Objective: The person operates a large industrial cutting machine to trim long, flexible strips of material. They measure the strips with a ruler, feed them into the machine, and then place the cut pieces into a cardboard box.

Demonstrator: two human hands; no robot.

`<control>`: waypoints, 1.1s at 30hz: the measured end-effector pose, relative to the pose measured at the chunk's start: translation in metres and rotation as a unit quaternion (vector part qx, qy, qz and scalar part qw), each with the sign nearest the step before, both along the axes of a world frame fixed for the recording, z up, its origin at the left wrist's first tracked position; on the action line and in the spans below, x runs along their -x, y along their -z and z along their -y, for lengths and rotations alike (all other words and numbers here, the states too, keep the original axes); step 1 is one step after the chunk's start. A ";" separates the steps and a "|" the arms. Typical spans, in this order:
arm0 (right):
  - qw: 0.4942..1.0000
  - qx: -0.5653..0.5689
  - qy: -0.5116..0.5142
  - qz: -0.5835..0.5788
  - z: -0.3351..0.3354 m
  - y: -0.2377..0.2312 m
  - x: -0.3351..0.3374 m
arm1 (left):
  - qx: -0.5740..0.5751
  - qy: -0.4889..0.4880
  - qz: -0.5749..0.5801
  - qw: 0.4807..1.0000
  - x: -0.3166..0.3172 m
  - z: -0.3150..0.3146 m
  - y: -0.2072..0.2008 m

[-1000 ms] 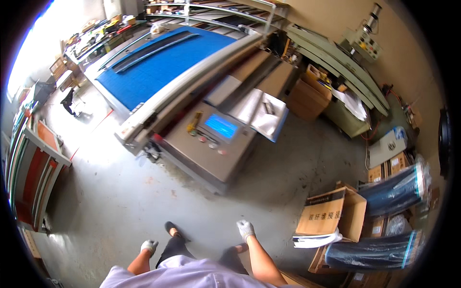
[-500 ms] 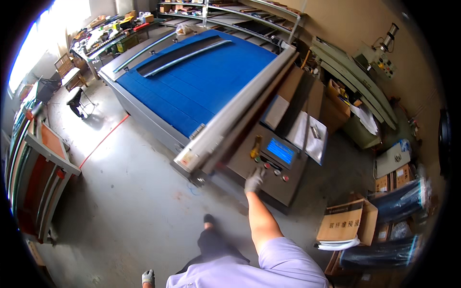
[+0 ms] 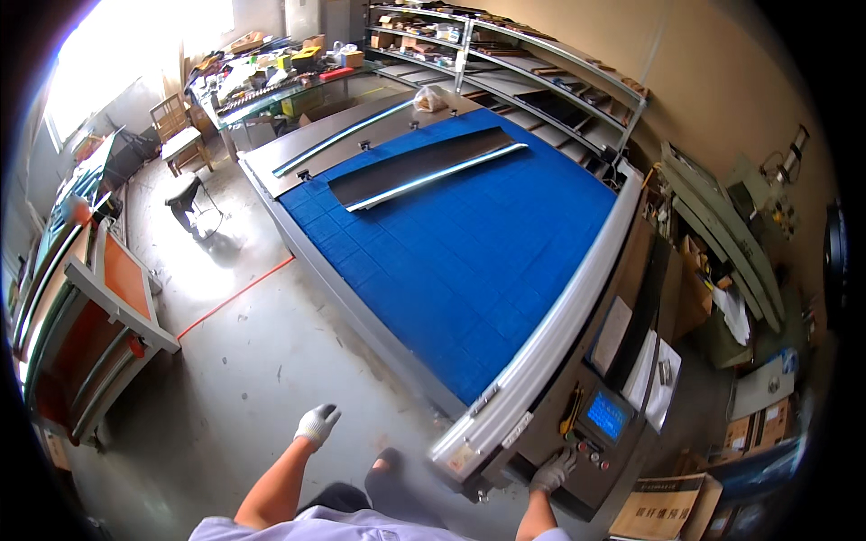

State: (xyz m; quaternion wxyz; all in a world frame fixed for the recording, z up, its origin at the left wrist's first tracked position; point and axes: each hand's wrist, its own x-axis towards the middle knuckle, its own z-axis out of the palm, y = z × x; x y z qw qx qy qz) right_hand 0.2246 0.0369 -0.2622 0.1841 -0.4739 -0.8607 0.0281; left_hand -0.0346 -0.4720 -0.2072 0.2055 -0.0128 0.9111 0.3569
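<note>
A person looks down across a large flatbed cutting machine [image 3: 469, 261] with a bright blue bed, standing at its near right corner. The right hand [image 3: 552, 471], in a pale grey work glove, rests on the grey control console [image 3: 600, 442] fixed to that corner. Its fingers are spread and laid flat on the console's sloping panel, just below a row of small buttons and a small glowing blue screen [image 3: 606, 414]; it grips nothing. The left hand [image 3: 317, 422], also gloved, hangs over the bare concrete floor [image 3: 244, 379] to the left of the machine's near edge. Its fingers are loosely curled and it holds nothing. A silver gantry rail [image 3: 550, 334] runs along the right edge of the bed, ending beside the console. At the far end of the bed lies a long dark sheet [image 3: 419, 167] with a bright metal strip along its edge. A cardboard box [image 3: 667, 509] sits on the floor right of the console.
</note>
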 end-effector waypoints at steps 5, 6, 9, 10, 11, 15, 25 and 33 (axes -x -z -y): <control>0.998 0.060 0.001 -0.028 -0.019 -0.018 0.009 | -0.034 0.011 -0.077 0.996 0.128 -0.017 0.008; 0.990 0.080 0.044 -0.109 -0.034 -0.017 0.005 | -0.036 -0.001 -0.116 0.993 0.157 -0.018 0.011; 0.977 0.087 0.096 -0.171 -0.071 -0.041 0.004 | -0.069 -0.046 -0.187 0.979 0.261 -0.011 0.021; 0.970 0.113 0.134 -0.169 -0.059 -0.077 0.031 | -0.057 -0.080 -0.190 0.977 0.299 0.001 0.021; 0.961 0.130 0.176 -0.166 -0.049 -0.112 0.055 | -0.051 -0.109 -0.191 0.974 0.340 0.007 0.020; 0.961 -0.070 0.119 -0.239 -0.018 -0.164 0.119 | -0.202 -0.231 -0.232 0.923 0.526 0.005 0.038; 0.938 0.196 0.038 -0.284 0.209 -0.154 0.530 | 0.051 -0.056 -0.197 0.977 0.774 -0.038 0.029; 0.895 0.291 -0.263 -0.214 0.333 -0.149 0.765 | -0.375 -0.148 0.149 0.903 0.716 -0.013 0.006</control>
